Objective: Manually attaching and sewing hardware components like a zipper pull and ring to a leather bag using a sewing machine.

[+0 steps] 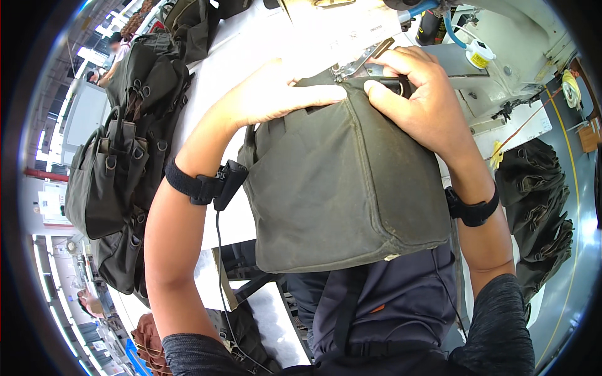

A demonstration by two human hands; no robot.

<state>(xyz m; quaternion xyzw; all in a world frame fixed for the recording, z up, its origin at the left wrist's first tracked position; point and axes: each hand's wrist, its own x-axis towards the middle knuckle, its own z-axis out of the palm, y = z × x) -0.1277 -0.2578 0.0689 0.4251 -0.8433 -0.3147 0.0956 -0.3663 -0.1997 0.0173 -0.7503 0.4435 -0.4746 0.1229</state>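
Observation:
A dark olive canvas bag (pixel 307 182) stands in front of me, its seamed corner toward me and its base hanging over the table's near edge. My left hand (pixel 276 94) grips its upper edge, thumb lying along the top and fingers hidden behind the cloth. At the top right, my right hand (pixel 420 100) pinches the bag's rim with bent fingers, beside a dark rolled edge. Between the hands, a slim metal piece (pixel 360 64) with a brown end sticks up from the rim near my right fingertips. Its exact kind is unclear.
Several similar olive bags (pixel 119 169) are heaped along the left; more bags (pixel 536 194) lie at the right. A pale machine body (pixel 527 37) with a blue hose and a small white bottle (pixel 479 54) stands at upper right. The white table (pixel 232 47) runs beneath.

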